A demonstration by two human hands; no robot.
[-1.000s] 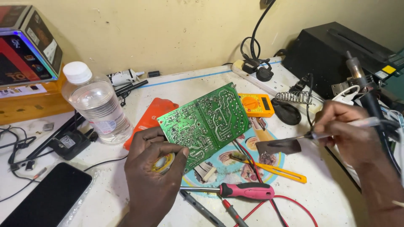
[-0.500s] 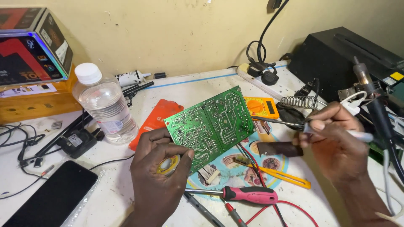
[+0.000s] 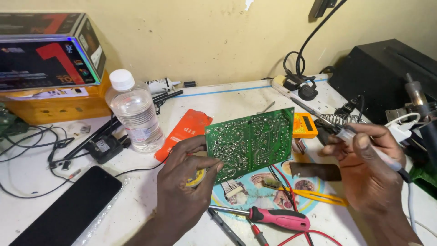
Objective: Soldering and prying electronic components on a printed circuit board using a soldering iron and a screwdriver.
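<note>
One green circuit board [image 3: 249, 143] tilted above the surface [image 3: 227, 98], solder side up.
Left hand [image 3: 184, 191] fingers grasp its lower left edge; right hand [image 3: 364, 171] fingers clench one soldering iron [image 3: 371, 148] beside it. One clear bottle [image 3: 133, 111] stands left.

At far left I see a dark printed box [image 3: 48, 57] with red and blue graphics resting on an orange-yellow carton [image 3: 59, 107] against the wall. The clear plastic bottle [image 3: 134, 114] beside it carries a pale label low on its side. A black phone [image 3: 68, 207] lies screen-dark at lower left. The yellow multimeter [image 3: 304, 125] behind the board shows a small grey display.
</note>
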